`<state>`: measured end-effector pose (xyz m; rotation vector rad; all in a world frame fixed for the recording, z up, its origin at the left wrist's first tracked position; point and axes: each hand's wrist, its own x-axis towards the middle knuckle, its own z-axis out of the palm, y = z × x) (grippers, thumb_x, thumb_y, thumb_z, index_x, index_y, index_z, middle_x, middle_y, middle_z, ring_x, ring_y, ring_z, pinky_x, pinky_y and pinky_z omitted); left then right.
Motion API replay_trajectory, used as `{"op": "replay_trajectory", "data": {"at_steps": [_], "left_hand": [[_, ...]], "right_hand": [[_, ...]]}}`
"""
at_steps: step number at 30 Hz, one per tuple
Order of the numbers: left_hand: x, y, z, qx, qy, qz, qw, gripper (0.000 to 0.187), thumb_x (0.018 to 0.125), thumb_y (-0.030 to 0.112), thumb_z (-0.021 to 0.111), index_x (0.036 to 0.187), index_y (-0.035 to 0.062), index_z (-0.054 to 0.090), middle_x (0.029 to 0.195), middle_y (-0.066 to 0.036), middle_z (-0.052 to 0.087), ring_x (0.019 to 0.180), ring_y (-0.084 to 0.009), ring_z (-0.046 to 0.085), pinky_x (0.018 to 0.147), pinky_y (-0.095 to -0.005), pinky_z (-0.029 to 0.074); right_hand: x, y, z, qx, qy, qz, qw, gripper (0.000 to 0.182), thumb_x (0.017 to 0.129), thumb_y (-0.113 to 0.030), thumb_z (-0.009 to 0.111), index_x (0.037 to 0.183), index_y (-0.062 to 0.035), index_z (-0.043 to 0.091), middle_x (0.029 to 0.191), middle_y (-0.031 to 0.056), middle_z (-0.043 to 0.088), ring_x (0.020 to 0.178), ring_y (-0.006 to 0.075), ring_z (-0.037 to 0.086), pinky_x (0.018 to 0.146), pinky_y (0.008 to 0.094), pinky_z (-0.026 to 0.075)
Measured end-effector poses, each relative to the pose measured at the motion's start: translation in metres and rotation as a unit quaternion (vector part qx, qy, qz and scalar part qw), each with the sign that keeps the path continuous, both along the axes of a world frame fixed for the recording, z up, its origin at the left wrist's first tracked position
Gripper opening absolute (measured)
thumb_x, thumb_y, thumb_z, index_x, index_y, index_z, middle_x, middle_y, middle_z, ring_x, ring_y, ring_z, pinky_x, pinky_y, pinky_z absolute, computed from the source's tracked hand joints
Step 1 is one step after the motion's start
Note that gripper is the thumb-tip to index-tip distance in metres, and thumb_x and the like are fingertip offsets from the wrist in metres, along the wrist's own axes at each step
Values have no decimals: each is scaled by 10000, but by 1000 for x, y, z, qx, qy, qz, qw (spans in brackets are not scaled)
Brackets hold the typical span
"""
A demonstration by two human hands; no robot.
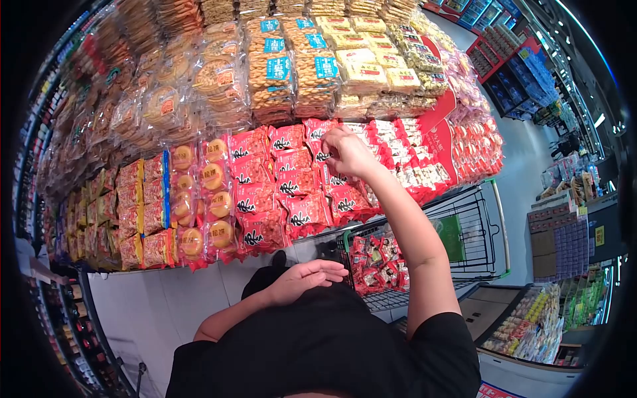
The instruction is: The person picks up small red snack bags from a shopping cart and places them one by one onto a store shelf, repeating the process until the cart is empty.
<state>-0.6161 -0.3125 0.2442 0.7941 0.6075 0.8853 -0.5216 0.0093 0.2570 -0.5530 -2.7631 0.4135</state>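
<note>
In the head view, the curled fingers of the right hand (344,152) are over red packets (302,210), which spread also to their left; whether they grasp one cannot be told. Nearer than these fingers, the left hand (307,278) is released, almost straight.

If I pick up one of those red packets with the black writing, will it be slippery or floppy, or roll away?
A red packet looks shiny, so it might slide a bit. It looks crinkled at the edges, so those probably bend. It's squarish, not round, so it likely won't roll.
</note>
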Motion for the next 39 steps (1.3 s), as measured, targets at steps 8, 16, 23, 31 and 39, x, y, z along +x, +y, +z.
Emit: {"op": "replay_trajectory", "data": {"at_steps": [8, 16, 23, 31, 39], "left_hand": [[2, 3, 2, -1, 1, -13, 1000, 367, 1067, 216, 466, 1361, 13, 551, 1421, -111, 556, 1296, -206, 543, 1097, -357, 414], [17, 18, -16, 37, 47, -101, 993, 272, 1039, 180, 543, 798, 55, 538, 1360, -152, 594, 1198, -200, 586, 983, -331, 468], [55, 47, -62, -26, 63, -125, 990, 187, 1028, 172, 569, 982, 9, 647, 1299, -133, 630, 1138, -157, 588, 999, -325, 457], [125, 81, -177, -21, 282, -158, 946, 197, 972, 114, 611, 1144, 27, 654, 1210, -80, 664, 1123, -139, 604, 1000, -325, 464], [187, 90, -248, 299, 574, -194, 737, 340, 889, 195, 641, 1210, 82, 642, 1315, -142, 600, 1295, -360, 507, 1169, -569, 243]], "right_hand": [[26, -20, 22, 6, 59, -6, 998, 171, 738, 6, 679, 897, -58, 675, 1317, 138, 604, 1221, 376, 546, 1039, 452, 454], [162, -80, 54, 1, 347, -183, 920, 117, 782, 28, 711, 889, -16, 697, 1021, 124, 729, 966, 278, 685, 878, 368, 523], [315, -205, -102, -212, 333, -567, 722, 130, 907, -87, 710, 822, 11, 697, 745, 16, 670, 722, 59, 594, 660, 250, 480], [312, -346, -219, -372, 11, -539, 756, 316, 889, -352, 683, 924, -42, 736, 934, 154, 722, 941, 348, 681, 842, 442, 525], [313, -325, -312, -430, -16, -536, 726, 357, 857, -328, 696, 1076, -47, 707, 1043, 183, 704, 1060, 360, 650, 927, 453, 511]]}}
